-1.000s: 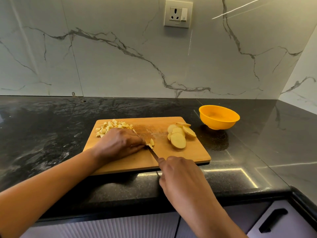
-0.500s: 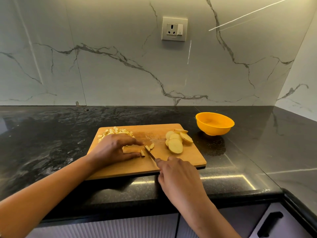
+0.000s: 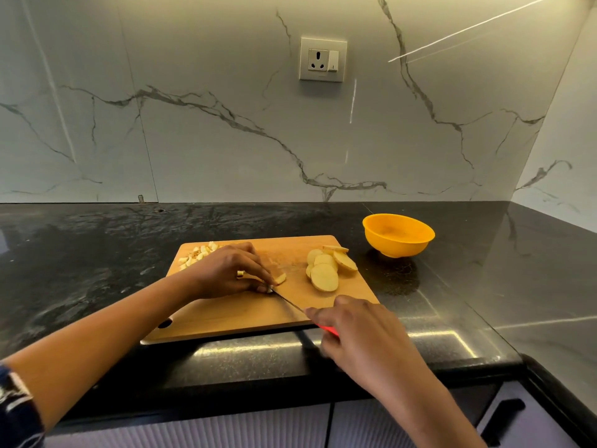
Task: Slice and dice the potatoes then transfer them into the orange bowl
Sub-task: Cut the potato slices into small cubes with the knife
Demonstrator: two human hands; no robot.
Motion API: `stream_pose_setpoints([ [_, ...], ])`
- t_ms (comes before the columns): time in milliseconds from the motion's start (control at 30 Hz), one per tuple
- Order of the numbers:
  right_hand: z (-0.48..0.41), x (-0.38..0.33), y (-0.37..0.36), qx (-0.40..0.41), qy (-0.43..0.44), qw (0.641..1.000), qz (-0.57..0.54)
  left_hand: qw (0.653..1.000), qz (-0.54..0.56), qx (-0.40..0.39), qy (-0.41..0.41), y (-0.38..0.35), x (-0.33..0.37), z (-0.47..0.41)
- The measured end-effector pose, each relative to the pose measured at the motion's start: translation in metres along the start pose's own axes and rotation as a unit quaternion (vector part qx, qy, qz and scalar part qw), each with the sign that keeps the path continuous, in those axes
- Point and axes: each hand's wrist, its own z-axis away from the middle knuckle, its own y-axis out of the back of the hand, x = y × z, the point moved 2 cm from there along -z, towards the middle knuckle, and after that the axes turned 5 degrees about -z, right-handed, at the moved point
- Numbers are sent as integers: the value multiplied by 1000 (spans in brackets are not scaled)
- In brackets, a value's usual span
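At the middle of the cutting board [image 3: 226, 315] the left hand [image 3: 226, 273] closes its grip on a potato piece [image 3: 280, 279], and the knife [image 3: 287, 300], gripped by the right hand [image 3: 358, 331] at lower right, slants up-left to it, with uncut slices [image 3: 326, 270] just right.

We have open counter [image 3: 452, 302] to the right of the cutting board [image 3: 232, 315], leading to the orange bowl [image 3: 399, 246]. On the board, the potato slices [image 3: 324, 276] lie between our hands and the bowl. Our left hand [image 3: 226, 273], holding a potato piece [image 3: 280, 279], blocks the diced potato [image 3: 197, 253] behind it; the knife [image 3: 289, 302] in our right hand [image 3: 361, 328] crosses the near middle.
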Motion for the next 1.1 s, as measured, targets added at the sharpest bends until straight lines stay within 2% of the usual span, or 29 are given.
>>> stream_pose_setpoints([
  [167,2,19,13,-2,-23,1000,-4,1000,-17,18,-2,-2,-2,1],
  [300,3,21,13,2,-26,1000,-6,999,-46,3,-5,-1,-3,-2],
  [467,2,16,7,11,-25,1000,3,980,-19,-184,76,6,-3,-22],
  [567,2,15,2,9,-24,1000,6,973,-23,-218,66,6,-6,-29],
  [667,4,15,-1,10,-22,1000,7,978,-45,-191,65,6,-5,-26],
  [833,6,15,-3,23,-26,999,6,992,-75,-91,36,3,0,-11],
  [967,3,11,-6,29,-26,999,9,989,-140,-31,37,-2,7,3],
  [1033,3,9,-9,31,-26,999,10,986,-160,-17,48,-6,14,6],
  [1100,3,9,-12,33,-27,999,7,987,-135,-8,82,-7,16,7],
])
